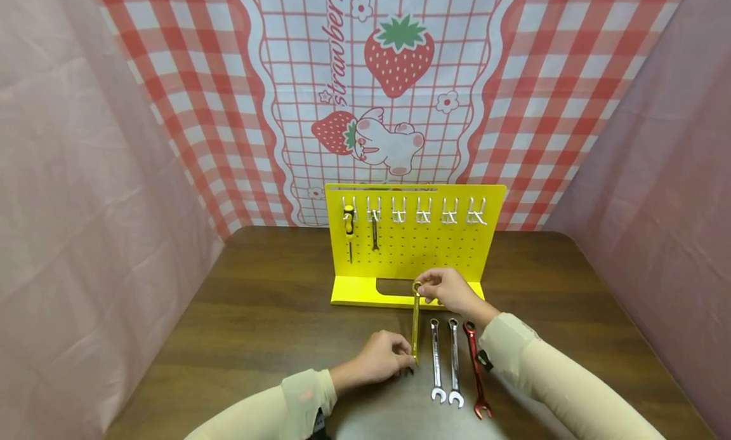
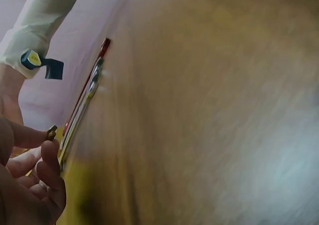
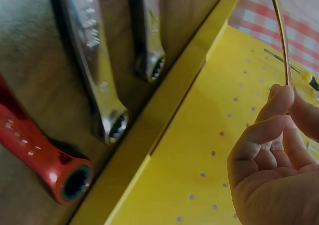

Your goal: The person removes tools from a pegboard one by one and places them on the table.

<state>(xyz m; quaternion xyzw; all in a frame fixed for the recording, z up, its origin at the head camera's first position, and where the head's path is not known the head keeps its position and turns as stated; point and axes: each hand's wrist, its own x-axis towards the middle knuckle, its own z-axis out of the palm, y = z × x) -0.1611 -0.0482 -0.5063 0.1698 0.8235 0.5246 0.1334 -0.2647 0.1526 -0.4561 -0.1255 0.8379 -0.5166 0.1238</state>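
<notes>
A gold combination wrench (image 1: 415,326) is held up off the table between both hands. My right hand (image 1: 448,289) pinches its ring end between thumb and fingertips, in front of the yellow pegboard (image 1: 490,227). At the lower, open-jawed end, my left hand (image 1: 381,359) pinches it; the left wrist view shows that gold wrench end (image 2: 52,133) between thumb and finger. To the right of the gold wrench lie two silver wrenches (image 1: 436,357) and a red wrench (image 1: 475,367), ring ends toward the board. The right wrist view shows the red wrench's ring end (image 3: 75,180) up close.
A yellow-and-black screwdriver (image 1: 349,224) hangs on the board's leftmost hook, and a small dark wrench (image 1: 375,232) on the one beside it. Several white hooks (image 1: 449,211) to their right carry nothing. A checked strawberry cloth (image 1: 502,110) hangs behind the wooden table (image 1: 245,300).
</notes>
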